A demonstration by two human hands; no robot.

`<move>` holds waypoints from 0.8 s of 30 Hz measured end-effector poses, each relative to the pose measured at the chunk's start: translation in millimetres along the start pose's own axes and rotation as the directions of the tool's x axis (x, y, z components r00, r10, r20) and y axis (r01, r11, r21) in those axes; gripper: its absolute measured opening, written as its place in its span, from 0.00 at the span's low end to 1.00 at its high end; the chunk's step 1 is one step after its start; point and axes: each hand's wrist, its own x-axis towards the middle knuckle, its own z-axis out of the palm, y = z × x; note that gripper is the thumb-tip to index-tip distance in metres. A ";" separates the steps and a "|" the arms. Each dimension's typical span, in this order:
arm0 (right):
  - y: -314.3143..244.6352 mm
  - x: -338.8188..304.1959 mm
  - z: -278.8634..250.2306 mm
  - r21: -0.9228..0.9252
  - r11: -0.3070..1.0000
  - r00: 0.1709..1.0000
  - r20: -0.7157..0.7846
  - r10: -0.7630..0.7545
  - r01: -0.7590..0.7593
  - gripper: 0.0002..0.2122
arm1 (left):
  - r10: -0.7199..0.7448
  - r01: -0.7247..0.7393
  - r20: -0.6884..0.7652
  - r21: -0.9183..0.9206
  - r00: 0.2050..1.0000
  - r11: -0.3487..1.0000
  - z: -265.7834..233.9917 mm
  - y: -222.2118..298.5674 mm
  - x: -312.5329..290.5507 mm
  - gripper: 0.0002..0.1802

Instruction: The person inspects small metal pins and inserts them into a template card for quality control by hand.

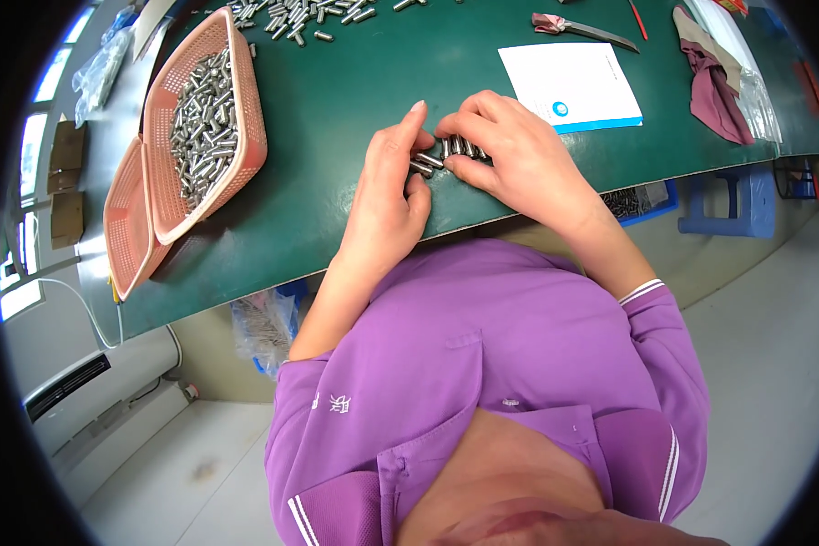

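Observation:
Over the green table, my right hand (516, 150) is curled with thumb and fingers around a row of short, shiny metal pins (460, 146) lined up side by side. My left hand (387, 182) faces it, thumb and bent fingers closed about a couple of loose metal pins (425, 165) at the row's left end. Its index finger points up and away. The fingers partly hide the pins, so how firmly each is gripped does not show.
A pink plastic basket (255, 136) full of similar pins stands at the left, overlapping another pink basket (127, 223). A pile of loose pins (305, 14) lies at the far edge. To the right are a white sheet (569, 82), a wrapped-handle blade (601, 36) and a cloth (714, 91).

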 end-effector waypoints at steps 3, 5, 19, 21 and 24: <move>1.9 -2.4 -0.7 -0.020 1.000 1.000 0.001 -0.008 0.008 0.10 | 0.024 -0.022 -0.033 0.082 0.999 0.996 -1.2 -0.5 -1.2 0.41; 1.8 -6.3 -3.9 -0.016 1.000 1.000 -0.005 -0.015 0.014 0.09 | 0.035 -0.030 -0.040 0.129 0.999 0.991 -2.6 -0.9 -2.9 0.40; -2.4 -17.3 -11.8 -0.015 1.000 1.000 0.010 -0.009 0.009 0.11 | -0.085 0.087 -0.079 0.020 0.993 0.996 -0.7 -1.3 -4.6 0.37; -2.8 -18.8 -12.9 -0.010 1.000 0.999 0.031 0.007 -0.007 0.11 | -0.087 0.088 -0.071 0.002 0.994 0.996 -0.6 -1.6 -5.1 0.38; -2.2 -16.5 -10.0 -0.003 1.000 1.000 0.001 -0.016 0.016 0.11 | -0.097 0.096 -0.035 -0.037 0.995 0.995 -2.4 2.2 -4.0 0.38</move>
